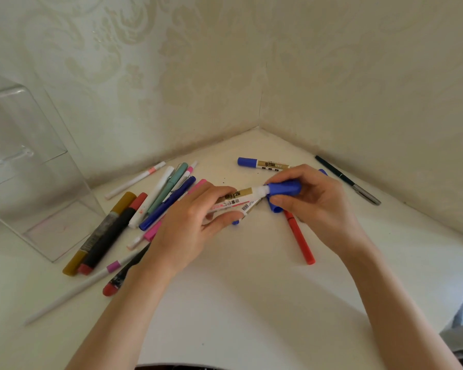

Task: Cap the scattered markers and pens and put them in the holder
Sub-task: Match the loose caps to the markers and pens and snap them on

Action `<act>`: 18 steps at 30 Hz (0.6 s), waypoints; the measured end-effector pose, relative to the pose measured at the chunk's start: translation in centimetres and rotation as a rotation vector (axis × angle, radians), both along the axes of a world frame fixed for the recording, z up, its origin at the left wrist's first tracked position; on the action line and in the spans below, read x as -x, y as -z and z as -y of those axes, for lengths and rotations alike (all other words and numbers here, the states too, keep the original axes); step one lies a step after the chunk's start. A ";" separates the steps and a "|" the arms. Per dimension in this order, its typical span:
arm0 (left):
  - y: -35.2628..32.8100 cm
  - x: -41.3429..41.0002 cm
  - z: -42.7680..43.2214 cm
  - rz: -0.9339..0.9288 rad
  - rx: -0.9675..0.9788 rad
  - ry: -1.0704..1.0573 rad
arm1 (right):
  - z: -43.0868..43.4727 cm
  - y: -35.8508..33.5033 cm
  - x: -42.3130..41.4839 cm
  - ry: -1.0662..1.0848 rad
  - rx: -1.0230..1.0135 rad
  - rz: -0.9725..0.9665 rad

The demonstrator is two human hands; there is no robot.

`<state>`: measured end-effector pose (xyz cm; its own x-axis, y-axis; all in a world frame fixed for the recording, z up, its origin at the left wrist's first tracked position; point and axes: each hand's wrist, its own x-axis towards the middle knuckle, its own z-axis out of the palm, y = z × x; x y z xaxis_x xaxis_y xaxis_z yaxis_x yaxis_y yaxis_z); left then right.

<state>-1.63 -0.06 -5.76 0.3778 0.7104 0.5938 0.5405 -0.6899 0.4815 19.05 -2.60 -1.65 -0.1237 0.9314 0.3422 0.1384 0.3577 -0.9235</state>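
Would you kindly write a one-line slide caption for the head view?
Left hand grips a marker while the right hand holds a blue cap at its tip, over scattered pens.

White corner surface (pixel 251 303): clear holder (pixel 38 182) left; pen pile (pixel 145 204) beside it; blue-capped marker (pixel 262 164) at back; dark pen (pixel 345 180) by rt wall; red pen (pixel 300 239) mid.

Left grip (pixel 195 222) holds white-and-gold marker barrel (pixel 241 194) — right grip (pixel 313 198) pinches blue plastic cap (pixel 284 188) at its white tip end. Clear acrylic holder (pixel 24 169) far left; loose coloured pens (pixel 169 196) on white tabletop (pixel 238 303).
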 end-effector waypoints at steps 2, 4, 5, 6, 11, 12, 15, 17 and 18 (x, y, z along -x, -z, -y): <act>0.0 -0.3 0.1 -0.030 -0.019 -0.025 | -0.2 0.2 -0.2 -0.012 0.007 0.017; 0.0 -0.4 0.0 -0.045 -0.038 -0.053 | -0.3 0.4 -0.3 -0.006 0.009 0.070; 0.0 -0.2 0.0 -0.045 -0.036 -0.065 | -0.3 0.3 -0.4 -0.003 0.015 0.083; 0.1 -0.1 -0.1 -0.043 -0.031 -0.077 | -0.2 0.2 -0.4 -0.001 0.022 0.082; 0.1 -0.1 0.1 -0.044 -0.039 -0.091 | -0.2 0.5 -0.2 -0.011 0.027 0.111; 0.0 -0.2 0.1 -0.051 -0.044 -0.082 | -0.3 0.7 -0.1 -0.010 0.033 0.134; -0.1 -0.2 0.3 -0.045 -0.044 -0.060 | -0.2 0.9 0.3 0.010 0.032 0.165; 0.0 -0.2 0.4 -0.038 -0.037 -0.045 | -0.1 0.7 0.4 0.019 0.023 0.145; 0.1 -0.2 0.4 -0.039 -0.035 -0.039 | 0.0 0.7 0.4 0.020 0.017 0.146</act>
